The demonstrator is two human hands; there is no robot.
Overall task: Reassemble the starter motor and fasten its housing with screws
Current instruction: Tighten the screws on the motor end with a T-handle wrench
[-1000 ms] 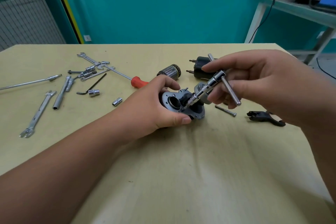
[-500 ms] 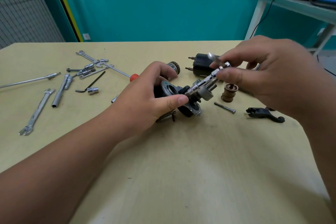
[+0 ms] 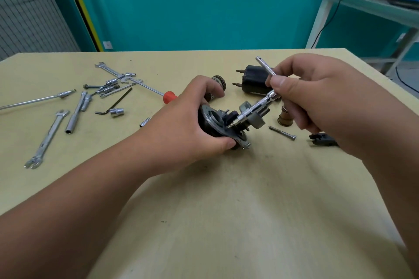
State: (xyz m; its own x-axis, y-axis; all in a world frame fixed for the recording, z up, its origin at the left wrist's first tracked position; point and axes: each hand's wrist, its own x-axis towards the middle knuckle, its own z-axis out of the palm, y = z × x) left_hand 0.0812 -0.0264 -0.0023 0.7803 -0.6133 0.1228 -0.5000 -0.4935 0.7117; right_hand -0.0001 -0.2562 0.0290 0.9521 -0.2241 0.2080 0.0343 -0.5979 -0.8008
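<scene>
A: Where's the motor housing (image 3: 217, 123)?
B: Mid desk (image 3: 226, 210), gripped in the left hand (image 3: 188, 129), thumb at 6 o'clock of it, fingers curled over the top. Open flange faces 3 o'clock, bottom edge on or just above the desk, can't tell which.
A: Right hand (image 3: 317, 99)?
B: Closed on a T-handle driver (image 3: 256, 108), thumb & fingers pinching the crossbar. Shaft slants down toward 8 o'clock, tip touching the flange.
A: Loose parts?
B: Bolt (image 3: 282, 133) lies at 3 o'clock of the housing, brass spool (image 3: 285, 118) just behind it, partly hidden by the right hand. Black cylinder w/ two studs (image 3: 252, 80) at 1 o'clock. Black clip (image 3: 322, 142) under the right wrist.
A: Tools?
B: Wrenches, sockets, hex key (image 3: 113, 104), red-handled screwdriver (image 3: 156, 93), all out at 9–10 o'clock.
</scene>
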